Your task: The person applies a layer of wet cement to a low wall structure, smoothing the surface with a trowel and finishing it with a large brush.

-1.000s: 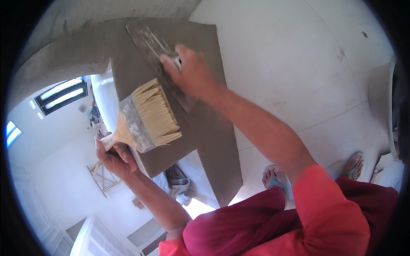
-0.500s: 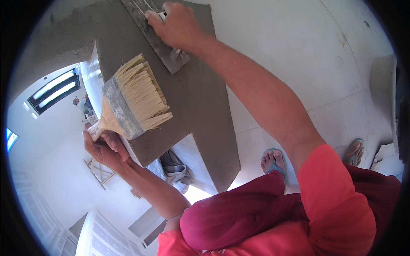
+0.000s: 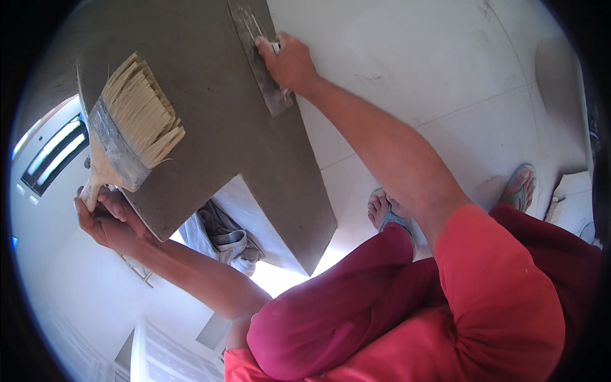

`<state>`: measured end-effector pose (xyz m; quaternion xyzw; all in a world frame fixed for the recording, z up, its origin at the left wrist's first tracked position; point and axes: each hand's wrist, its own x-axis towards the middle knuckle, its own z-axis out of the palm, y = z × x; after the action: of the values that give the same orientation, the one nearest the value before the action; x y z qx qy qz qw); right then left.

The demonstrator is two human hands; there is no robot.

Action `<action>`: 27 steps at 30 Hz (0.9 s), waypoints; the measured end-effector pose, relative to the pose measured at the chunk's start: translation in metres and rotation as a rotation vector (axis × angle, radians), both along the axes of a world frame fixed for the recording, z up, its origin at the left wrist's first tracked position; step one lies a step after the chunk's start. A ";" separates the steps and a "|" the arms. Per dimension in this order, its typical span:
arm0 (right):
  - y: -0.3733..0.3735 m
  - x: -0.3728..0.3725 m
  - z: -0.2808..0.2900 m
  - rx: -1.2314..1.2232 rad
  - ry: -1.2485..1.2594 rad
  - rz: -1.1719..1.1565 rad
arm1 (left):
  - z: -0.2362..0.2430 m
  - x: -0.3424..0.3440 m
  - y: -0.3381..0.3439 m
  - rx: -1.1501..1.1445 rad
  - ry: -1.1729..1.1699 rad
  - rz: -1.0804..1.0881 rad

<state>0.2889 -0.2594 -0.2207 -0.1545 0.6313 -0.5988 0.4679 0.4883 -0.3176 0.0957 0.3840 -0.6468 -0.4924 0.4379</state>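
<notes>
Head view shows the right hand (image 3: pixel 289 63) gripping a stiff steel trowel (image 3: pixel 262 60) by its handle, flat on grey wet plaster (image 3: pixel 210 121), while the left hand (image 3: pixel 108 219) clasps a light, soft-bristled brush (image 3: pixel 130 130) by its wooden handle.

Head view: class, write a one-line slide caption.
Right hand presses a steel trowel on grey plaster; left hand holds a wide brush.

Red sleeves (image 3: pixel 503 280) (blue flip-flops (image 3: pixel 389 216))

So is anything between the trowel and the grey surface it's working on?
Nothing visible. The right hand presses the trowel flat against the grey surface; the left hand holds the brush off to the left, apart.
</notes>
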 end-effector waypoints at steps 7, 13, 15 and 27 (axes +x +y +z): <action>0.139 0.118 -0.015 -0.003 0.078 0.081 | -0.003 -0.006 0.006 -0.038 -0.050 0.105; 0.166 0.141 -0.014 0.033 0.184 0.050 | 0.008 0.023 0.007 -0.044 0.044 -0.060; 0.125 0.097 -0.024 0.050 0.050 0.110 | 0.009 0.010 0.046 -0.110 0.078 -0.053; 0.101 -0.047 0.004 -0.026 -0.013 0.132 | -0.145 -0.036 0.198 0.086 -0.719 -0.001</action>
<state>0.2417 -0.1584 -0.2165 -0.1979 0.6087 -0.5760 0.5085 0.4527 -0.1194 -0.0497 0.5504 -0.7383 -0.3527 0.1658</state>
